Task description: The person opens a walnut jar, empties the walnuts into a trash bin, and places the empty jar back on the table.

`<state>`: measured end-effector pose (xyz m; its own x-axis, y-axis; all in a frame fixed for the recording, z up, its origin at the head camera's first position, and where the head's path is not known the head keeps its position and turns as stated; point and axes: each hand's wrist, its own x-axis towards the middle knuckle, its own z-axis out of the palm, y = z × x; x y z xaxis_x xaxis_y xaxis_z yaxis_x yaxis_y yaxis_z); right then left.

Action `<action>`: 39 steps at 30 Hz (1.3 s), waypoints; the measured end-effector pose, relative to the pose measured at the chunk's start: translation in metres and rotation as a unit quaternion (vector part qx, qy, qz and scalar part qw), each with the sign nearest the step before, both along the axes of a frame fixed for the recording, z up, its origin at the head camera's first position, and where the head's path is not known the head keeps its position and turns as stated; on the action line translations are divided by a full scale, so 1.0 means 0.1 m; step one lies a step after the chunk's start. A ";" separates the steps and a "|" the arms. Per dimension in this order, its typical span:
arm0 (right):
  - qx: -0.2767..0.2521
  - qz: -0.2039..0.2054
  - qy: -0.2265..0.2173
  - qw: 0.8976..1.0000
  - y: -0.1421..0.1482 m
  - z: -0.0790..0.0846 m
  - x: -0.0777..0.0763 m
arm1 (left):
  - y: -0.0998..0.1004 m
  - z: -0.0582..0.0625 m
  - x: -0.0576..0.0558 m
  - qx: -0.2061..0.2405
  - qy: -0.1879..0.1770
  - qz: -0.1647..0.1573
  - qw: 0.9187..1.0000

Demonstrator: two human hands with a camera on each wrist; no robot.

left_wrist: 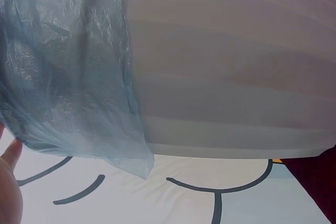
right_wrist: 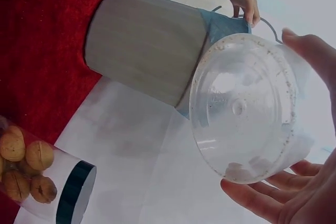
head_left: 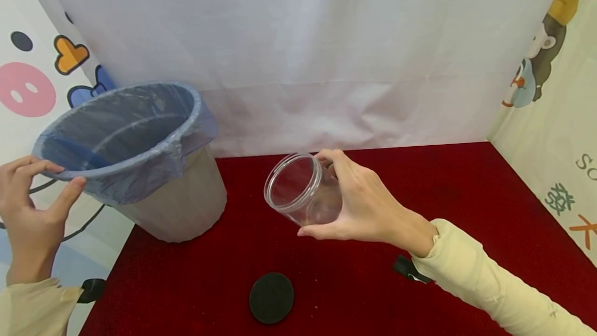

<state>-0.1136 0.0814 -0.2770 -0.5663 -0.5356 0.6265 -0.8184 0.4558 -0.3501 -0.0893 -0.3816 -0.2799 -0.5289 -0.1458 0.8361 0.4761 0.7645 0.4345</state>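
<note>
My left hand (head_left: 33, 211) pinches the near left rim of a pale grey trash can (head_left: 191, 201), thumb outside and fingers over the edge. A bluish translucent bin liner (head_left: 135, 180) is folded over that rim. My right hand (head_left: 366, 198) grips a clear plastic jar (head_left: 324, 201) without a lid, tilted with its mouth toward the can. Inside the jar no contents show. Small crumbs line the edge of the jar's base in the right wrist view. On the red cloth in front lies a round black lid (head_left: 271, 297).
A lidded clear jar of walnuts (right_wrist: 31, 166) shows at the lower left of the right wrist view. Red cloth (head_left: 354, 289) covers the table. A white curtain (head_left: 326, 56) hangs behind, and printed cloth walls stand on both sides.
</note>
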 end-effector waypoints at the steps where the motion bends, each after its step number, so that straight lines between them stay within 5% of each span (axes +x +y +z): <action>1: 0.000 0.000 -0.003 1.000 0.01 -0.01 0.01 | 0.02 0.01 0.01 0.002 0.001 -0.002 1.000; 18: -0.028 0.021 -0.061 0.998 0.11 -0.16 0.12 | 0.16 0.07 0.08 0.020 0.005 -0.016 1.000; 26: -0.069 0.052 -0.112 0.990 0.14 -0.23 0.18 | -0.17 -0.10 -0.05 -0.005 -0.012 0.021 1.000; 32: -0.081 0.071 -0.134 0.985 0.16 -0.26 0.23 | -0.21 -0.14 -0.05 -0.008 -0.034 0.056 0.998; 39: -0.085 0.069 -0.142 0.984 0.21 -0.30 0.27 | -0.20 -0.15 -0.08 -0.004 -0.020 0.034 0.999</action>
<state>-0.0862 0.1027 -0.3065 -0.6612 -0.5200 0.5407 -0.7262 0.2629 -0.6353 -0.0977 -0.4011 -0.2950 -0.5519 -0.1759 0.8151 0.4056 0.7975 0.4467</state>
